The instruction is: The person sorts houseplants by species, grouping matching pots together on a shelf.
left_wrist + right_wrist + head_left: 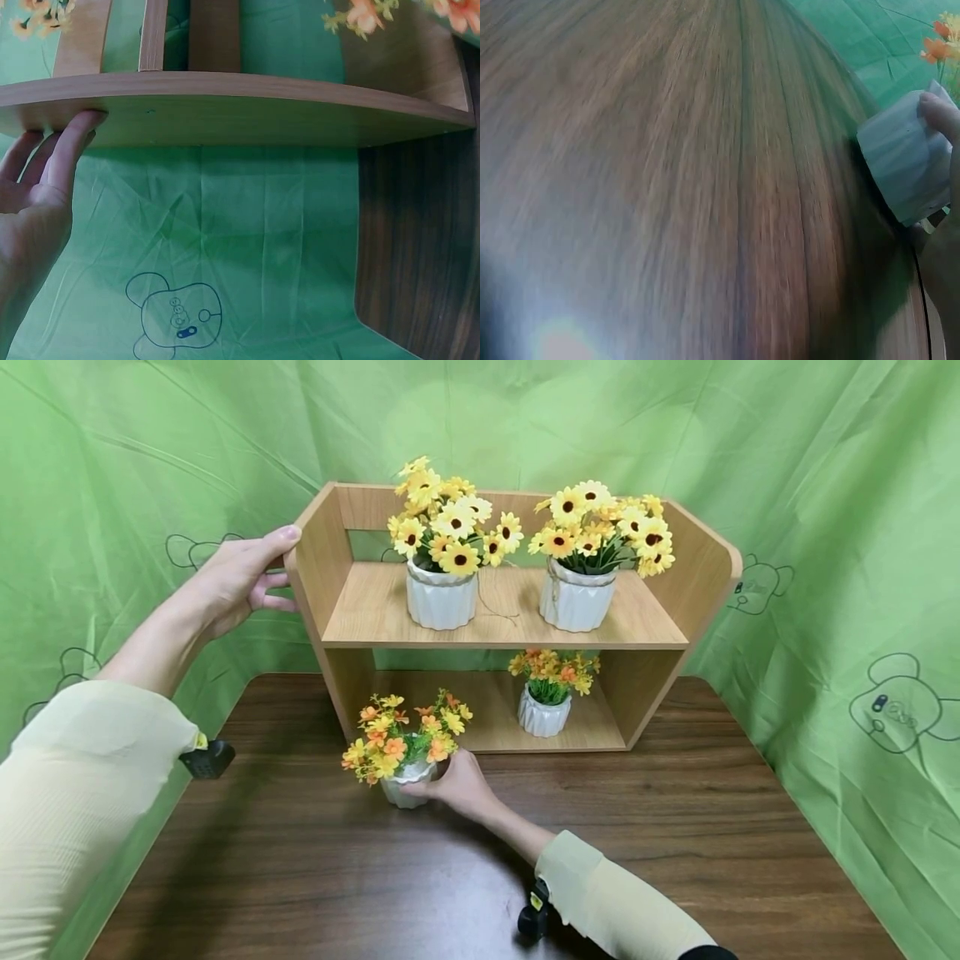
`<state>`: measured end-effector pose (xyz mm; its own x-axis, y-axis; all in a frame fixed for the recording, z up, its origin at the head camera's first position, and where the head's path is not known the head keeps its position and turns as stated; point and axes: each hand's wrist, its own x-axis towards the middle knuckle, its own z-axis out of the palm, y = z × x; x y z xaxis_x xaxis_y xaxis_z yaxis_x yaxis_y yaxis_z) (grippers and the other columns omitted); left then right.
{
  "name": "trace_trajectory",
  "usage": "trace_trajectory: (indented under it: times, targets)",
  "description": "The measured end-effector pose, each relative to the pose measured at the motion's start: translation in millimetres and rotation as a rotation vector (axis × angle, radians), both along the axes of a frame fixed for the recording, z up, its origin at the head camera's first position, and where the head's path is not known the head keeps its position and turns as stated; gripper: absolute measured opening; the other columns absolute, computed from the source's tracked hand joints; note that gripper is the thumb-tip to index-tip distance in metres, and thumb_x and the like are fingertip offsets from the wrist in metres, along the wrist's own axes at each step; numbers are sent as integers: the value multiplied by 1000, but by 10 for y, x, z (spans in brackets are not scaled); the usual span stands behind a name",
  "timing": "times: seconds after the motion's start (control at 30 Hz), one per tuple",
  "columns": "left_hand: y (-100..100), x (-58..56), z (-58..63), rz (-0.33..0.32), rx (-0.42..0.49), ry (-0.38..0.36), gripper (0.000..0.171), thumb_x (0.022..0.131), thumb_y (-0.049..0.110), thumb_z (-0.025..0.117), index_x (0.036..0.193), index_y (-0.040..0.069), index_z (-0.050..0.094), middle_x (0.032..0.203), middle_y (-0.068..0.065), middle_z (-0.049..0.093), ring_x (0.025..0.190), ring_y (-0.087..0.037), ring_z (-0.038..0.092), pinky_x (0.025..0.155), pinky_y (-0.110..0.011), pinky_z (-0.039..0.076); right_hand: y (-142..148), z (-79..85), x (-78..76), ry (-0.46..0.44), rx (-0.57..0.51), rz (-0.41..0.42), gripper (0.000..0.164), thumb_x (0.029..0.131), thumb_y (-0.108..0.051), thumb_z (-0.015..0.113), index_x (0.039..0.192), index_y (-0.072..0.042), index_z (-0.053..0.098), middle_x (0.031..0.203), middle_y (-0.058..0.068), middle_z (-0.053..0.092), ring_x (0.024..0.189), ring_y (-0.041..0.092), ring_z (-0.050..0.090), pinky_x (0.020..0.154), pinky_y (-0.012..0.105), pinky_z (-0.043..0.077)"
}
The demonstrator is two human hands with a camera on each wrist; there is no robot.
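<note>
My right hand (462, 785) grips a white ribbed pot (406, 787) of orange and yellow artificial flowers (390, 745), in front of the shelf's lower left. In the right wrist view the thumb lies along the white pot (909, 154), whose base is close over the table. My left hand (247, 575) touches the left side panel of a two-tier wooden shelf (504, 645) near its upper front corner. Seen from the left wrist, the hand (45, 180) has its extended fingertips against the panel's outer face (247, 120).
Two white pots of yellow daisies, one left (442, 597) and one right (576, 599), stand on the upper tier. Another orange-flowered pot (544, 711) sits at the lower tier's right. Green cloth (825, 527) surrounds the dark wooden table (360, 877).
</note>
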<state>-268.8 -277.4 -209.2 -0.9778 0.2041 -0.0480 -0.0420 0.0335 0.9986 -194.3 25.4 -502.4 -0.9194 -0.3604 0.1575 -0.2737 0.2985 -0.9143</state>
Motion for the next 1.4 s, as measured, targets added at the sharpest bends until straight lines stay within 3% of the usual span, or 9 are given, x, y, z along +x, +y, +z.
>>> trace_trajectory:
  times: [0.1, 0.17, 0.27, 0.37, 0.73, 0.93, 1.17, 1.4]
  targets:
    - [11, 6, 6, -2, -1, -2, 76, 103, 41, 61, 164, 11, 26, 173, -12, 19, 152, -27, 41, 78, -32, 68, 99, 12, -17, 22, 14, -7, 68, 68, -38, 97, 126, -18, 68, 117, -1, 77, 108, 8, 72, 102, 24, 58]
    - [15, 6, 8, -1, -3, 0, 76, 103, 41, 61, 164, 11, 26, 173, -12, 19, 154, -28, 38, 78, -31, 68, 157, 15, -34, 33, 20, -9, 67, 69, -38, 97, 126, -18, 68, 117, -1, 77, 108, 9, 72, 102, 24, 58]
    - [13, 12, 11, -1, 3, 5, 76, 103, 40, 62, 163, 10, 27, 173, -12, 19, 145, -19, 52, 78, -32, 68, 226, 40, -50, 40, 24, -6, 66, 69, -37, 97, 125, -17, 68, 117, -1, 78, 108, 9, 73, 102, 25, 59]
    - [9, 11, 11, -1, 4, 7, 77, 102, 40, 63, 163, 9, 27, 172, -13, 20, 142, -18, 55, 78, -32, 68, 278, 76, -66, 52, 36, -3, 64, 69, -36, 97, 123, -17, 69, 114, -1, 78, 106, 9, 73, 101, 25, 59]
    - [11, 11, 2, 5, -2, 7, 76, 103, 41, 61, 163, 10, 27, 172, -13, 21, 156, -34, 30, 77, -31, 68, 393, 151, -221, 102, 63, -54, 60, 69, -37, 96, 119, -14, 71, 108, 1, 80, 101, 17, 75, 95, 31, 63]
    - [5, 15, -4, 5, -9, 13, 76, 103, 41, 61, 163, 10, 27, 172, -14, 22, 156, -32, 33, 77, -31, 68, 393, 186, -333, 110, 76, -122, 53, 68, -41, 97, 105, -12, 74, 98, 5, 80, 91, 22, 74, 87, 40, 65]
    - [4, 12, -8, 4, -20, 21, 76, 103, 42, 61, 163, 10, 29, 171, -15, 22, 155, -34, 32, 77, -31, 68, 406, 226, -454, 122, 125, -173, 46, 69, -46, 95, 77, -8, 69, 70, 7, 68, 63, 12, 59, 60, 23, 54]
    - [9, 17, -1, 6, -15, 18, 75, 103, 42, 61, 163, 10, 29, 172, -13, 23, 155, -35, 31, 77, -32, 68, 409, 260, -573, 110, 135, -170, 44, 71, -47, 94, 75, -14, 66, 64, 1, 63, 57, 7, 51, 56, 22, 51]
